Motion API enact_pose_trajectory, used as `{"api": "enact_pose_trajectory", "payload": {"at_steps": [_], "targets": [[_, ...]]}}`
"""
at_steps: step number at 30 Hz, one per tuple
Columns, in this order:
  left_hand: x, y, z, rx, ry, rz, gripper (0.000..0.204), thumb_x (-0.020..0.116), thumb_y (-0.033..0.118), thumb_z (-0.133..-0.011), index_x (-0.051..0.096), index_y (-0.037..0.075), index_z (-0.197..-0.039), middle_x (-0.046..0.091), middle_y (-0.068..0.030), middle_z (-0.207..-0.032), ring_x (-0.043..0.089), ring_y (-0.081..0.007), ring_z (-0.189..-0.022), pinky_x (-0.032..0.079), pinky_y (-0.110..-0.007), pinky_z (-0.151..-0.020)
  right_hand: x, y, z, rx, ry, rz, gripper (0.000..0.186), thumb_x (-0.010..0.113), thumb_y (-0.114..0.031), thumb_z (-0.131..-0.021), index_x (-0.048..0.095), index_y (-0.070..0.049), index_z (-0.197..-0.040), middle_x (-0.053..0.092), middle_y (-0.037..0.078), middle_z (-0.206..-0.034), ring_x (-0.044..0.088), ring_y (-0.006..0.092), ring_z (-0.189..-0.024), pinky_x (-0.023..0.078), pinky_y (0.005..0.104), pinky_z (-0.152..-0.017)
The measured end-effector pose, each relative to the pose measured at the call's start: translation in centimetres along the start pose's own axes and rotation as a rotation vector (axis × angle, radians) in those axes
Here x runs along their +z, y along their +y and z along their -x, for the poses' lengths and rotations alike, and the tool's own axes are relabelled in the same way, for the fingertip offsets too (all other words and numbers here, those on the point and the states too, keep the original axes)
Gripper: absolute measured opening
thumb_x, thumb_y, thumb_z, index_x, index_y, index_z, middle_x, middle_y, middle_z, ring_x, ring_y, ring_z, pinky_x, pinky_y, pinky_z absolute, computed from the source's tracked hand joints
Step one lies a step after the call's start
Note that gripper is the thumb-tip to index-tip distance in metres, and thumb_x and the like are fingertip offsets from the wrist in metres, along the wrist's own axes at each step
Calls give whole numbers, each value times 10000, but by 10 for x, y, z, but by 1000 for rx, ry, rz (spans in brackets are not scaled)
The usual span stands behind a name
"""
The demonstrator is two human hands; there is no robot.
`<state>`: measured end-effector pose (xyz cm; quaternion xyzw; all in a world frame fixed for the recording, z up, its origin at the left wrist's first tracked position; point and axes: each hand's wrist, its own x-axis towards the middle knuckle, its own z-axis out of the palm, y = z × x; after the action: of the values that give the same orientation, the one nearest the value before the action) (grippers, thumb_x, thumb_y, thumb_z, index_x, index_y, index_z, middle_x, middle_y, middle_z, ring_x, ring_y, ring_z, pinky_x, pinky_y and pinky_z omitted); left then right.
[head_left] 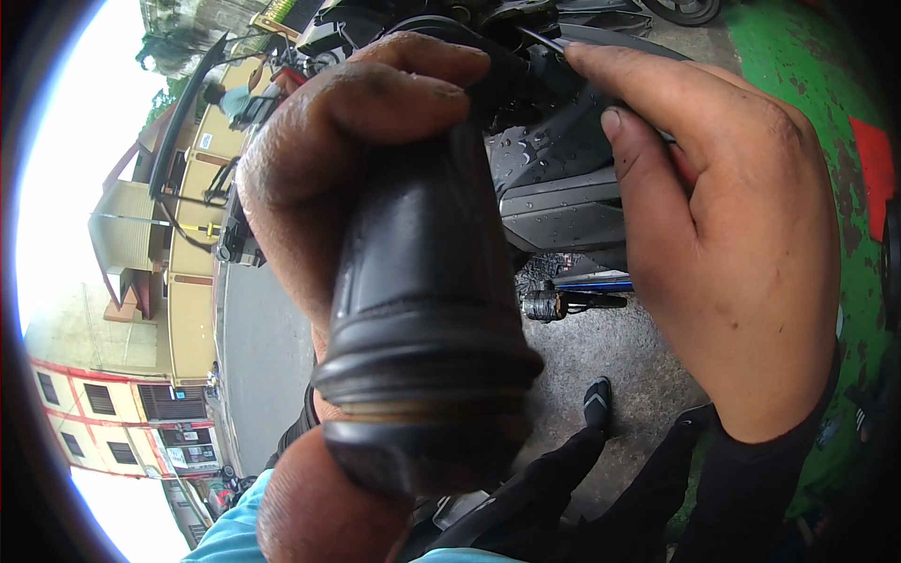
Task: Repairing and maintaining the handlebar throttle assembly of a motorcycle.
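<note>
Close in front of me, my left hand (pixel 291 155) is closed around a black rubber boot (pixel 422 272), a tube with thick ribs and a brownish band near its lower end. The fingers wrap over its far end, and the thumb presses at its near end. On the right, my right hand (pixel 723 188) grips a screwdriver (pixel 540 38) between thumb and fingers. Only its thin metal shaft and a bit of red handle show; the tip lies over dark parts of a motorcycle (pixel 563 155). The motorcycle's dark grey panels are dotted with water drops.
A motorcycle footpeg (pixel 549 305) juts out below the panels. My shoe (pixel 597 403) stands on rough concrete (pixel 601 357). Green painted floor (pixel 779 38) with a red patch (pixel 875 178) lies at right. A person (pixel 239 98) on another motorcycle and buildings appear at left.
</note>
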<state>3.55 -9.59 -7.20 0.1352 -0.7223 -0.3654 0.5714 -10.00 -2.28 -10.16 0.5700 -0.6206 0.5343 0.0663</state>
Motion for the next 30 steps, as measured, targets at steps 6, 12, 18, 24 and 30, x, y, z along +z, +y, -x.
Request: {"api": "enact_pose_trajectory", "payload": {"at_steps": [6, 12, 18, 24, 30], "targets": [[-14, -3, -1, 23, -169, -32, 134, 682, 107, -771, 636, 21, -862, 702, -172, -1001, 675, -253, -955, 497, -375, -896, -5, 16, -2, -41, -18, 13, 294, 596, 17, -888, 693, -11, -1164, 714, 189, -1015, 701, 226, -859, 537, 320, -733], [-30, -12, 4, 92, -377, -198, 255, 661, 254, -774, 619, 34, -897, 691, -183, -1023, 661, -280, -995, 461, -417, -947, -22, -5, 2, 113, -196, 42, 298, 591, 21, -901, 688, -6, -1182, 713, 178, -1008, 699, 230, -859, 524, 301, -720], [-43, 1, 12, 120, -500, -295, 388, 639, 400, -777, 602, 47, -933, 679, -194, -1045, 647, -306, -1036, 425, -460, -997, -30, -24, 1, 295, -303, -22, 330, 576, 45, -903, 674, -5, -1214, 703, 178, -956, 647, 204, -716, 504, 306, -655], [-48, 4, 6, 131, -517, -344, 523, 618, 547, -780, 584, 60, -968, 668, -204, -1068, 634, -332, -1077, 389, -503, -1048, -19, -42, 8, 419, -257, -48, 337, 550, 24, -921, 640, 21, -1245, 699, 213, -1059, 703, 298, -870, 540, 353, -748], [-40, 0, 0, 149, -429, -380, 659, 597, 694, -782, 567, 74, -1003, 657, -215, -1090, 620, -358, -1118, 354, -545, -1098, -2, -43, 12, 435, -125, -198, 353, 568, -32, -928, 614, 13, -1275, 684, 232, -958, 695, 385, -799, 548, 423, -706]]}}
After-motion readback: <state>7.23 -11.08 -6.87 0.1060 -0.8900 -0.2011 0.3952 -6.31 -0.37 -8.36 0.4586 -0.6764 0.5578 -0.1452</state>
